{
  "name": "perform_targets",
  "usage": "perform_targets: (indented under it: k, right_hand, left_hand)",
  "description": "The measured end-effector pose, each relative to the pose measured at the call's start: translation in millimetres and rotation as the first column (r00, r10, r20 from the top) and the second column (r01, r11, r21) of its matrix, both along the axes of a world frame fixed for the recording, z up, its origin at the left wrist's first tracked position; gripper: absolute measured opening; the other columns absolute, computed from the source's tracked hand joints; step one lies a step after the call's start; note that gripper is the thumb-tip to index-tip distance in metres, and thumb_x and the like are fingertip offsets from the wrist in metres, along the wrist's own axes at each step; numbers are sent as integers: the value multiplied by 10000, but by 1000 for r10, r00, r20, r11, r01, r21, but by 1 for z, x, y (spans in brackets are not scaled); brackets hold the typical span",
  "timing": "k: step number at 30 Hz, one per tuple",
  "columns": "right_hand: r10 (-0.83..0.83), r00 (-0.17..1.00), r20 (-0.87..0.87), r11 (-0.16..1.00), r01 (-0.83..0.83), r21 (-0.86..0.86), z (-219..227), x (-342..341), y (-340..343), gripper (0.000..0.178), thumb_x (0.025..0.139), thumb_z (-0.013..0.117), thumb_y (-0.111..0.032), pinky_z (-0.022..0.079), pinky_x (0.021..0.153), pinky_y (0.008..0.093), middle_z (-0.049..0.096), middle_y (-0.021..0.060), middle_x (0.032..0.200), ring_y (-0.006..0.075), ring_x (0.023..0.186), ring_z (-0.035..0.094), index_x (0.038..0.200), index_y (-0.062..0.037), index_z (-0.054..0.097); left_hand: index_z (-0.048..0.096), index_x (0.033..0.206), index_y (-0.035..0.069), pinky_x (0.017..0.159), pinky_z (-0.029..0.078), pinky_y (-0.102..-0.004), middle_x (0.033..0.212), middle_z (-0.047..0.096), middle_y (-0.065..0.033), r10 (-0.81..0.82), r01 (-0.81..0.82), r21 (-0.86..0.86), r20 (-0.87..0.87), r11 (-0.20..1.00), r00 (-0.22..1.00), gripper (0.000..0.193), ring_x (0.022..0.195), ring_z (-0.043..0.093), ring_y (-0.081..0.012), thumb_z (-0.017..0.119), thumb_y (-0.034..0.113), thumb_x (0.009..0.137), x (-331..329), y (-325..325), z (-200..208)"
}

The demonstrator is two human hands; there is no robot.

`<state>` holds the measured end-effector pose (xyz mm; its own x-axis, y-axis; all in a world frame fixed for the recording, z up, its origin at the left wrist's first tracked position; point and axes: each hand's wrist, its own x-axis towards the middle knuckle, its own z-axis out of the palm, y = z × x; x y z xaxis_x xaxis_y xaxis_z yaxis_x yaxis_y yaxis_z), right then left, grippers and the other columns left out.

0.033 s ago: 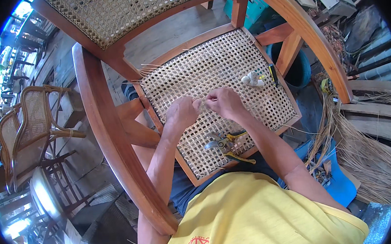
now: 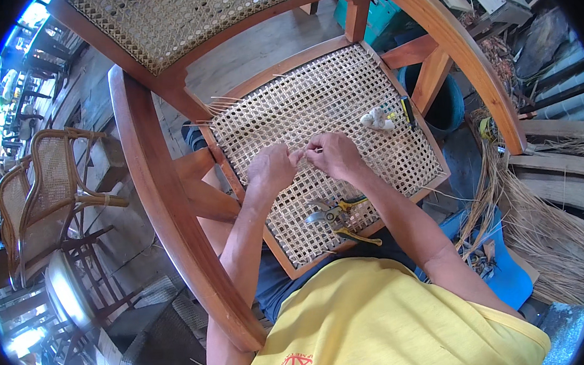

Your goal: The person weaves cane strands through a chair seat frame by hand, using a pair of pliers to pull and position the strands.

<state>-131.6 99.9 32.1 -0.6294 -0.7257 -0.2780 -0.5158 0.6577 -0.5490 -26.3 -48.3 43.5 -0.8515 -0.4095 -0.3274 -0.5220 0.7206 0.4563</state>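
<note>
A wooden armchair's woven cane seat (image 2: 340, 96) lies before me, its holes forming an open lattice. Over the middle of it, my left hand (image 2: 272, 167) is closed, thumb and fingers pinched together. My right hand (image 2: 334, 154) pinches close beside it, fingertips nearly meeting the left ones. A small pale bit shows at the right fingertips, too fine to name. Pruning shears (image 2: 337, 213) with yellow-and-black handles rest on the seat nearer my body. Toward the right of the seat are a whitish wad (image 2: 377, 119) and a yellow-and-black tool (image 2: 408, 112).
Loose cane ends (image 2: 221, 104) stick up at the seat's far left corner. Armrests (image 2: 163, 199) flank both forearms, and the cane backrest (image 2: 203, 18) rises beyond. At right hang bundled fibre strands (image 2: 543, 231) near a blue container (image 2: 508, 275). A rattan chair (image 2: 55, 174) stands at left.
My right hand has shifted slightly left, bringing its fingertips closer to the left hand's. The shears, the wad and the chair have not moved.
</note>
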Motion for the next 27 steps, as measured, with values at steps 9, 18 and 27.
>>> perform_targets:
  k: [9,18,27]
  right_hand:
    - [2,992,129,1000,-1,-9,7,1,-4,319,1010,604,-331,583,660,404,719,118,816,200,722,685,984,-38,727]
    - [11,995,-101,962,17,272,14,10,-22,243,960,701,-340,518,788,429,713,71,822,234,926,676,940,-101,736]
    - [1,981,-194,990,27,139,10,17,-11,77,925,700,-198,441,879,467,686,27,735,211,837,601,890,-129,693]
  left_hand:
    - [662,897,66,710,525,-475,825,699,-183,308,-338,-65,-281,939,909,317,797,688,-379,647,375,960,40,2,39]
    - [670,932,43,657,524,-429,785,701,-164,471,-433,204,-526,878,708,151,716,687,-353,682,193,946,38,-2,-24]
    - [581,1009,-9,614,507,-413,809,636,-178,124,-552,-90,-933,829,338,81,694,654,-288,617,56,978,11,-36,45]
